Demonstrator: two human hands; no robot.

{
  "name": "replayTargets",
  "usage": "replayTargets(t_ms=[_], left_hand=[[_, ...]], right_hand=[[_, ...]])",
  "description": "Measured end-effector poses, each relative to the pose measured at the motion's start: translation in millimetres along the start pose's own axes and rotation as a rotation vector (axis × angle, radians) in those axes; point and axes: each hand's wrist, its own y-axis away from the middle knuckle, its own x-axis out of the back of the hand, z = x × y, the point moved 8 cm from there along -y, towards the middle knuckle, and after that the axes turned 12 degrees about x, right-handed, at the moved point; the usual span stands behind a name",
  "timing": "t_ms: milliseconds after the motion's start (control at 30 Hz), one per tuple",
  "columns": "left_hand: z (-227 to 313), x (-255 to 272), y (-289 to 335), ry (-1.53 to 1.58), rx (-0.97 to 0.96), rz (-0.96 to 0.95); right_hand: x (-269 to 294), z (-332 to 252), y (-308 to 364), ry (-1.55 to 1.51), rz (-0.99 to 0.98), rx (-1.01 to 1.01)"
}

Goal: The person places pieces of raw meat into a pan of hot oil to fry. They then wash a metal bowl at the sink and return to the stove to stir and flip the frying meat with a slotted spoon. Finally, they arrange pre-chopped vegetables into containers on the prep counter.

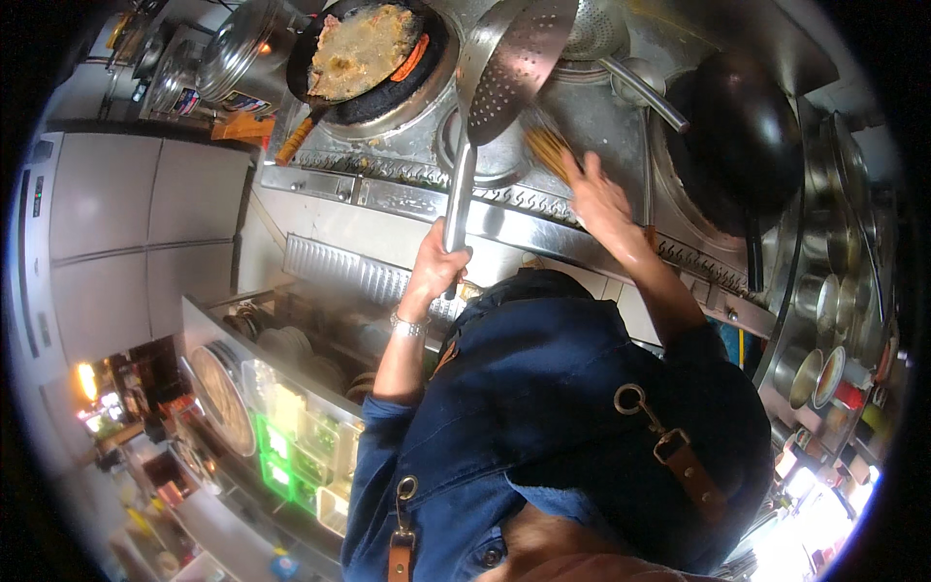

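My left hand [441, 260] is closed around the long steel handle of a large perforated skimmer [519, 63], whose bowl hangs over the stove top. My right hand [596, 194] grips a bamboo brush [549, 150] and presses its bristles against the wet steel surface between the burners. A round burner opening [495, 160] lies just left of the brush. An empty black wok [742, 136] sits on the right burner, close to my right forearm.
A black pan holding a flat fried omelette [364, 48] rests on the left burner. A steel ladle [635, 82] lies behind the brush. Lidded pots [233, 53] stand at upper left. Seasoning tins [824, 373] line the right. Plates and tubs fill a shelf [281, 388] at lower left.
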Motion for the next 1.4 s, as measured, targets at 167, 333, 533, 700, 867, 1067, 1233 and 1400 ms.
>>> replayTargets(t_ms=[167, 333, 533, 700, 867, 1067, 1233, 1400], left_hand=[[-0.2, 13.0, 3.6, 0.139, 0.016, 0.005], [-2.6, 8.0, 7.4, 0.379, 0.023, -0.222], [7.6, -10.3, 10.9, 0.578, -0.060, -0.450], [65.7, -38.6, -7.6, 0.357, -0.290, -0.442], [97.8, -51.4, -18.3, 0.034, -0.073, -0.585], [99.3, 64.2, -38.7, 0.060, -0.424, -0.152], [-26.6, 293.1, -33.2, 0.671, 0.016, 0.469], [29.1, 316.2, -111.2, 1.139, 0.177, -0.472]], right_hand=[[-61.8, 84.7, 75.9, -0.013, -0.175, -0.427], [-93.6, 115.3, 104.4, 0.015, -0.097, -0.555], [-50.0, 81.3, 77.4, 0.030, 0.020, -0.289], [-35.4, -38.9, 19.3, -1.190, -0.350, 0.216], [-11.5, -108.1, -27.8, -1.877, -0.212, 0.238], [-4.6, -60.8, -58.7, -1.867, 0.201, -0.159], [-3.2, -63.4, -65.2, -1.676, 0.351, -0.195], [-4.4, -102.1, -82.9, -1.416, 0.437, -0.461]])
